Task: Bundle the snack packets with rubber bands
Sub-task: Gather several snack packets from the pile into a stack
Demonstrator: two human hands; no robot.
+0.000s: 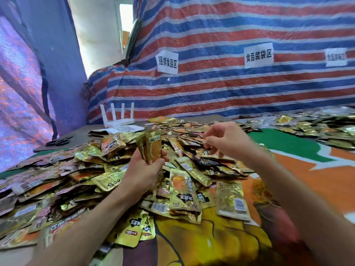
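A big heap of gold and orange snack packets (107, 169) covers the table's left and middle. My left hand (142, 173) grips an upright stack of packets (150, 146) above the heap. My right hand (224, 139) hovers to the right of the stack, a little apart from it, fingers curled with thumb and forefinger pinched. Whether a rubber band is between those fingers is too small and blurred to tell. A tangle of yellowish rubber bands (261, 187) lies on the cloth under my right forearm.
An orange, green and yellow printed cloth (317, 175) covers the table. A white router (119, 120) and black scissors (59, 141) sit at the back left. More packets (315, 125) lie at the far right. A striped tarp wall (230, 83) carries paper signs.
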